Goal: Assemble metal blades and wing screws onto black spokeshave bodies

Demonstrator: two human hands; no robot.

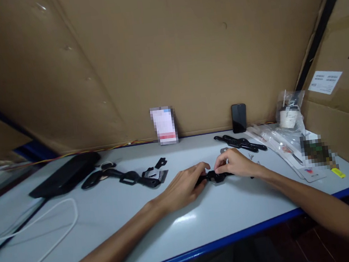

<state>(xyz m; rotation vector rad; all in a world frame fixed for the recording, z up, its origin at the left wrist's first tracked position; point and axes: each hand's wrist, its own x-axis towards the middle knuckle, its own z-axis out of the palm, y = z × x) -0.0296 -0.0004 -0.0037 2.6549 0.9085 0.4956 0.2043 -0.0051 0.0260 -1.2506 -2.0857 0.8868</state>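
A black spokeshave (216, 177) lies low over the table in front of me, its middle showing between my hands. My left hand (188, 186) is closed around its left handle. The fingers of my right hand (233, 163) are pinched together at the middle of the spokeshave; what they hold, if anything, is too small to make out. Just beyond my right hand is a second black spokeshave (240, 142). Left of my hands lies another black spokeshave (129, 178), beside flat metal plates (156, 174) and a small black piece (161, 162). Small screws (251, 156) lie right of my right hand.
A phone (239, 118) leans on the cardboard wall (184, 54), as does a blurred white and red card (164, 126). Plastic packaging (273, 145) and a bagged cup (288, 116) stand at right. A black box (66, 175) and white cable (73, 216) lie left.
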